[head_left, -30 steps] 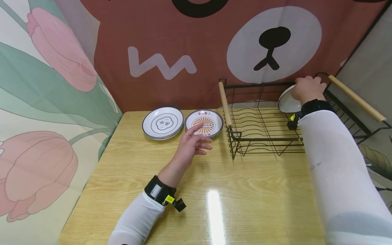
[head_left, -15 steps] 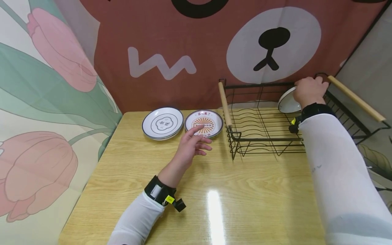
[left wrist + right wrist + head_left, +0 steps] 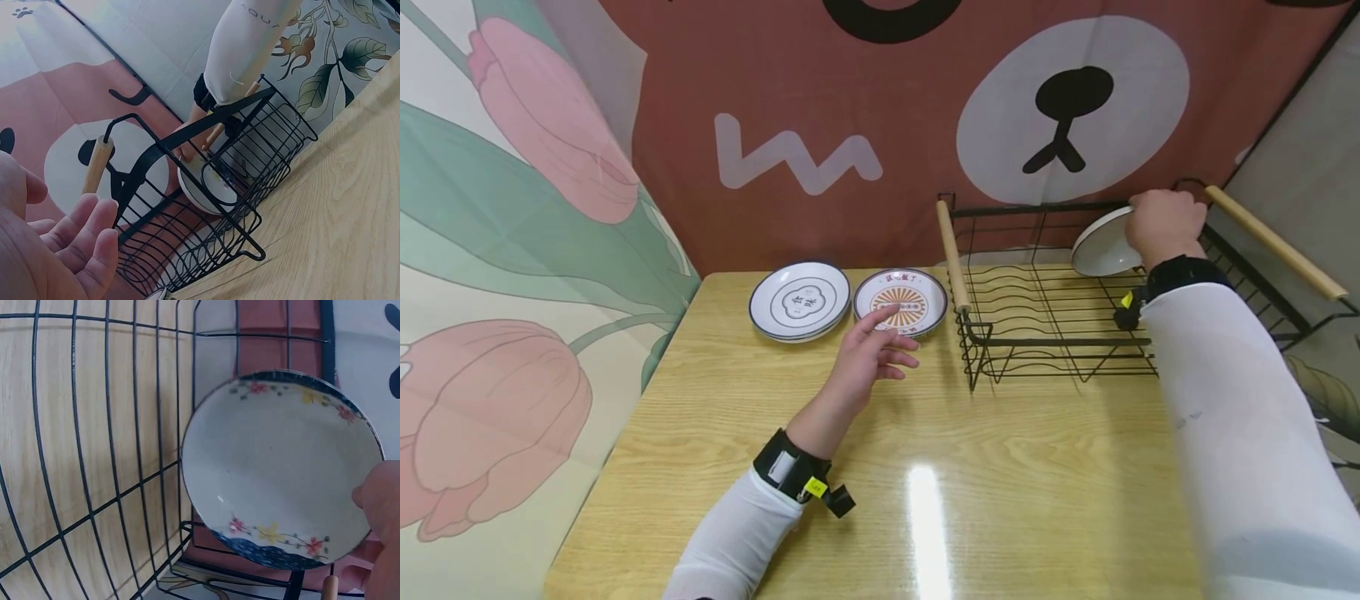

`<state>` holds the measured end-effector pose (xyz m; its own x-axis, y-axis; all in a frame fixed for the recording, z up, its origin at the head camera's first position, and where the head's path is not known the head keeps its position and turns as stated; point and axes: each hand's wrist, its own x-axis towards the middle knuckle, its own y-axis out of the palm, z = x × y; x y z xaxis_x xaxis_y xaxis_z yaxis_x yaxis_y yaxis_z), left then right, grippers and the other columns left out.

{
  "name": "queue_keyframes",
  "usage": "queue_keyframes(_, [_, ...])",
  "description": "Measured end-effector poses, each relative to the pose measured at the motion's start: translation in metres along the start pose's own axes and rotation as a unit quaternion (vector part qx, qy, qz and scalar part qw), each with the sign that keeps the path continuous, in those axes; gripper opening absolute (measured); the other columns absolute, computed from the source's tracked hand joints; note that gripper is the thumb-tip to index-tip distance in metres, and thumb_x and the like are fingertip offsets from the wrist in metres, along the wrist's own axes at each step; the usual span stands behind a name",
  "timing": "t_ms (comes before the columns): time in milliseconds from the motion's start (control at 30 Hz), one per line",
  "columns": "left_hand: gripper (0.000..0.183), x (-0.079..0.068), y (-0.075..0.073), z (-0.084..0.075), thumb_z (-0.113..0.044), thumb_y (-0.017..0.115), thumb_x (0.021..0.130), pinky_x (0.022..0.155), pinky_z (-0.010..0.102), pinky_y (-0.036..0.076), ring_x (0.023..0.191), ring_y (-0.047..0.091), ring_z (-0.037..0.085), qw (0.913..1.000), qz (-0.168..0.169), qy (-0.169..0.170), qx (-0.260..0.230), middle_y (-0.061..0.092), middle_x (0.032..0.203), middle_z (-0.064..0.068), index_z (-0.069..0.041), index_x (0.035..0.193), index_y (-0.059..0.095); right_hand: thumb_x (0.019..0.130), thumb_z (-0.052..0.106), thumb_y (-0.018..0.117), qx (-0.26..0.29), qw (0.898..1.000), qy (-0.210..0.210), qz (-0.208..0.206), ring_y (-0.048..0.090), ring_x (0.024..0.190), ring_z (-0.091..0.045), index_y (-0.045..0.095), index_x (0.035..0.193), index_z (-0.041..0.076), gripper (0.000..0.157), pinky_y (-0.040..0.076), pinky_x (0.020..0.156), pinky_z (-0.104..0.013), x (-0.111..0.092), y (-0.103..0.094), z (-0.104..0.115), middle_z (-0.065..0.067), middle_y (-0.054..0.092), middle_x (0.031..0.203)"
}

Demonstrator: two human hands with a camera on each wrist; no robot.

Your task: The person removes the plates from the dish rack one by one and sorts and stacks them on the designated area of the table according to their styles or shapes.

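My right hand pinches the rim of a white plate inside a black wire dish rack. The plate stands tilted on edge at the rack's back right; red and yellow flowers and dark blue patches decorate its face in the right wrist view. My left hand holds nothing, its fingers loosely spread at the front of a small plate with an orange sunburst. Left of that, a white plate with a blue rim lies on another one.
Two wooden handles rise from the rack's ends. The rack stands on a wooden table against a brown bear-print cloth. A flower-print cloth hangs at the left.
The plate in the rack has shifted slightly left and shows more of its face. My right hand has moved a little to the right. My left hand stays still.
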<state>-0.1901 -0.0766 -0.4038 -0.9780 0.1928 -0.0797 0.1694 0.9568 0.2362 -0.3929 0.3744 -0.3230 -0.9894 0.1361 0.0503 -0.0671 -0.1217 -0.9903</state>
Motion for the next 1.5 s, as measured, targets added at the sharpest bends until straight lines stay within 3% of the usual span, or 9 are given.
queue_keyframes(200, [0.047, -0.001, 0.0, 0.0, -0.016, 0.046, 0.106, 0.062, 0.028, 0.059, 0.071, 0.075, 0.014, 1.0, 0.0, 0.001, 0.001, 0.076, 0.089, -0.001, -0.022, 0.152, 0.049, 0.104, 0.019, 0.047, 0.006, 1.0, -0.018, 0.011, 0.053, 0.117, -0.057, 0.047, 0.151, 0.004, 0.05, 0.046, 0.093, -0.071, -0.006, -0.014, 0.001, -0.036, 0.054, 0.14])
queue_keyframes(467, [0.046, 0.001, -0.001, -0.001, -0.014, 0.045, 0.106, 0.062, 0.029, 0.059, 0.071, 0.075, 0.015, 1.0, -0.007, 0.0, -0.002, 0.076, 0.088, -0.001, -0.027, 0.149, 0.052, 0.103, 0.019, 0.048, 0.031, 0.998, -0.046, 0.016, 0.055, 0.107, -0.053, 0.059, 0.138, -0.005, 0.044, 0.05, 0.084, -0.066, -0.01, -0.04, 0.009, -0.037, 0.058, 0.131])
queue_keyframes(567, [0.047, 0.001, -0.001, -0.001, -0.014, 0.046, 0.105, 0.062, 0.028, 0.058, 0.072, 0.075, 0.015, 1.0, -0.008, 0.002, -0.002, 0.076, 0.089, 0.0, -0.027, 0.15, 0.052, 0.105, 0.025, 0.046, 0.05, 0.997, -0.058, 0.009, 0.054, 0.103, -0.049, 0.063, 0.132, -0.008, 0.045, 0.048, 0.086, -0.064, -0.015, -0.046, 0.011, -0.036, 0.061, 0.125])
queue_keyframes(733, [0.048, 0.001, -0.002, -0.001, -0.014, 0.047, 0.103, 0.063, 0.028, 0.058, 0.072, 0.075, 0.016, 0.9999, -0.014, 0.006, -0.003, 0.076, 0.09, 0.0, -0.028, 0.149, 0.052, 0.107, 0.037, 0.04, 0.103, 0.993, -0.056, 0.009, 0.048, 0.115, -0.05, 0.051, 0.144, -0.008, 0.06, 0.045, 0.096, -0.066, -0.021, -0.061, 0.015, -0.038, 0.052, 0.139])
queue_keyframes(867, [0.048, 0.001, -0.002, -0.004, -0.014, 0.048, 0.102, 0.062, 0.028, 0.058, 0.072, 0.075, 0.016, 0.9998, -0.016, 0.007, -0.004, 0.076, 0.09, 0.001, -0.028, 0.148, 0.053, 0.105, 0.042, 0.042, 0.177, 0.984, -0.034, 0.011, 0.051, 0.113, -0.041, 0.045, 0.15, -0.002, 0.063, 0.057, 0.077, -0.044, -0.029, -0.07, 0.021, -0.034, 0.047, 0.149])
queue_keyframes(1000, [0.049, 0.001, -0.001, -0.007, -0.013, 0.046, 0.102, 0.062, 0.027, 0.058, 0.072, 0.075, 0.015, 0.9998, -0.012, 0.013, -0.007, 0.076, 0.089, 0.002, -0.027, 0.148, 0.052, 0.103, 0.04, 0.05, 0.301, 0.953, -0.003, 0.018, 0.06, 0.081, -0.012, 0.048, 0.15, 0.0, 0.062, 0.054, 0.055, -0.021, -0.041, -0.075, 0.03, -0.022, 0.054, 0.132])
queue_keyframes(1100, [0.05, -0.001, -0.001, -0.011, -0.012, 0.044, 0.103, 0.061, 0.026, 0.058, 0.072, 0.075, 0.015, 0.9997, -0.008, 0.019, -0.014, 0.077, 0.087, 0.0, -0.027, 0.15, 0.051, 0.103, 0.036, 0.054, 0.384, 0.923, 0.006, 0.017, 0.06, 0.063, 0.0, 0.051, 0.148, -0.002, 0.06, 0.057, 0.052, -0.022, -0.05, -0.078, 0.04, -0.005, 0.057, 0.107])
queue_keyframes(1333, [0.052, -0.003, -0.002, -0.017, -0.01, 0.044, 0.102, 0.061, 0.026, 0.058, 0.071, 0.075, 0.014, 0.9994, -0.001, 0.025, -0.026, 0.076, 0.086, -0.001, -0.025, 0.152, 0.049, 0.103, 0.029, 0.06, 0.537, 0.843, 0.006, 0.035, 0.07, 0.064, -0.006, 0.064, 0.131, 0.008, 0.036, 0.06, 0.053, -0.029, -0.077, -0.072, 0.064, 0.01, 0.066, 0.087])
queue_keyframes(1500, [0.05, -0.005, -0.002, -0.021, -0.01, 0.042, 0.103, 0.062, 0.027, 0.059, 0.073, 0.075, 0.015, 0.9993, 0.001, 0.026, -0.027, 0.076, 0.086, -0.001, -0.024, 0.151, 0.048, 0.102, 0.025, 0.063, 0.608, 0.791, -0.006, 0.066, 0.069, 0.061, -0.013, 0.062, 0.14, 0.008, 0.042, 0.057, 0.049, -0.028, -0.099, -0.064, 0.08, 0.005, 0.073, 0.09])
